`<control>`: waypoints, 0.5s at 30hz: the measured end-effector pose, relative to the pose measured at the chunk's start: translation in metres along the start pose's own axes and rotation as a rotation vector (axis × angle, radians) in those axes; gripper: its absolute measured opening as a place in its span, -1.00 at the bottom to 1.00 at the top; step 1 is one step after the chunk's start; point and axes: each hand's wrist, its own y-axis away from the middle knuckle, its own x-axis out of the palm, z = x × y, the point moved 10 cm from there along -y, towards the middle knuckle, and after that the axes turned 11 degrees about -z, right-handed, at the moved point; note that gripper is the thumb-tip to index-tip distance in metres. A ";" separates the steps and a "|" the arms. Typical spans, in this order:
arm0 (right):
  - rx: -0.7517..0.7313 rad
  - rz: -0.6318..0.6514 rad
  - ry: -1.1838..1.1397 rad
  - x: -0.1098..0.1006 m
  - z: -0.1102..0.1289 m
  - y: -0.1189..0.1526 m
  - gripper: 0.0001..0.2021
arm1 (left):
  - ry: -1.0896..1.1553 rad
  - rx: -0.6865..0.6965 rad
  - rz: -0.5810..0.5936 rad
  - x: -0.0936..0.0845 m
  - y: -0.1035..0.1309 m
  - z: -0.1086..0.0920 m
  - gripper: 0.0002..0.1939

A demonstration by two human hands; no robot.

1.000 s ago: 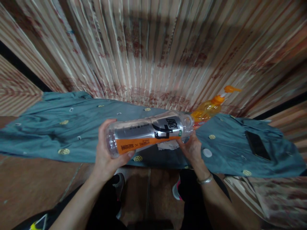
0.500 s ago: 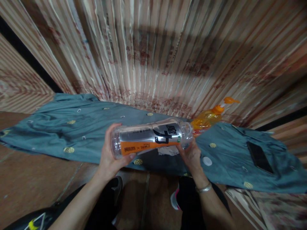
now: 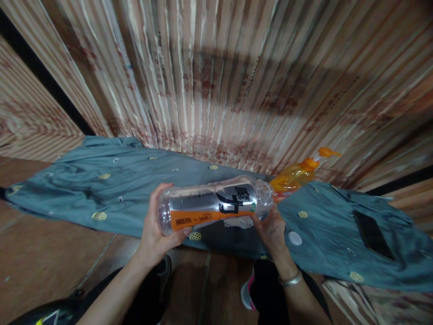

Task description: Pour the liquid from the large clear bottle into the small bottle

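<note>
A clear plastic bottle [image 3: 209,203] with a silver and orange label lies nearly level in the air between my hands. My left hand [image 3: 157,225] wraps round its base, thumb along the near side. At the neck end, my right hand [image 3: 272,223] grips from below, its fingers partly hidden by the bottle. The open mouth points right and I see no cap on it. Just behind the mouth stands an orange pump bottle [image 3: 294,176] with amber liquid, partly covered by the clear bottle. A white round cap [image 3: 295,238] lies right of my right hand.
A green-blue cloth [image 3: 125,198] with yellow patches covers the low surface. On it lie a black phone [image 3: 374,234] at the right and a crumpled white tissue [image 3: 239,222] under the bottle. A striped curtain [image 3: 209,90] hangs behind. Tiled floor [image 3: 43,253] shows at left.
The whole scene sits slightly lower in view. Both hands keep their hold on the clear bottle, which stays nearly level.
</note>
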 end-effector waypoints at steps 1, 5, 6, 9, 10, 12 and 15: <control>0.000 0.001 -0.002 0.001 0.000 0.000 -0.40 | 0.003 -0.005 -0.003 0.000 0.001 -0.001 -0.12; 0.003 -0.011 -0.023 0.001 0.000 0.001 -0.38 | -0.004 -0.004 -0.005 -0.001 0.002 -0.001 -0.12; -0.001 -0.016 -0.029 0.000 0.000 0.001 -0.38 | -0.005 -0.003 -0.004 -0.001 0.002 -0.001 -0.13; -0.015 -0.027 -0.045 -0.002 0.003 0.000 -0.41 | -0.013 0.003 0.015 -0.001 0.001 0.001 -0.13; -0.019 -0.026 -0.046 -0.002 0.004 0.000 -0.42 | -0.018 0.010 0.018 -0.001 0.000 0.001 -0.13; -0.022 -0.022 -0.043 -0.002 0.003 0.000 -0.44 | -0.021 0.024 0.011 -0.002 0.000 0.001 -0.13; -0.015 -0.013 -0.040 -0.002 0.000 0.000 -0.48 | -0.013 0.029 -0.017 -0.002 0.002 0.001 -0.13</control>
